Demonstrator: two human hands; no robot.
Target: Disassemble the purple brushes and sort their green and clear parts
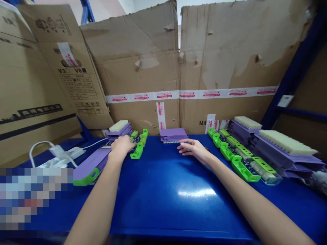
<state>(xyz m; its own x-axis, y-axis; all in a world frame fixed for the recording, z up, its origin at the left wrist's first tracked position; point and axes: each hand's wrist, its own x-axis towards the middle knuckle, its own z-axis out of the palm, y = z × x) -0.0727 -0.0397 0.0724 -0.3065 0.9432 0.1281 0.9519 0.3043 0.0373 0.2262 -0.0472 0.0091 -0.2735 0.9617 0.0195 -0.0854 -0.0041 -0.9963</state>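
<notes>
My left hand (122, 146) reaches over the left side of the blue table, back of the hand up. It is between a purple housing with a pale bristled or foam-like top (119, 128) and a row of bright green end pieces (137, 151). Its fingers are mostly hidden, so I cannot tell whether they grip anything. My right hand (194, 150) is open, fingers stretched loosely leftward with nothing visible in them. Its fingertips are close to the right end of a purple housing (173, 134) at the back; contact is unclear. Small pale teeth (171, 142) show along that housing's lower edge.
Purple housings with pale tops (287, 142) line the right, beside green pieces (242, 169) and clear-sided boxes (265, 172). On the left lie a purple piece with a green end (92, 165) and a white power strip (62, 157). Cardboard (143, 68) walls the back of the blue table (163, 200).
</notes>
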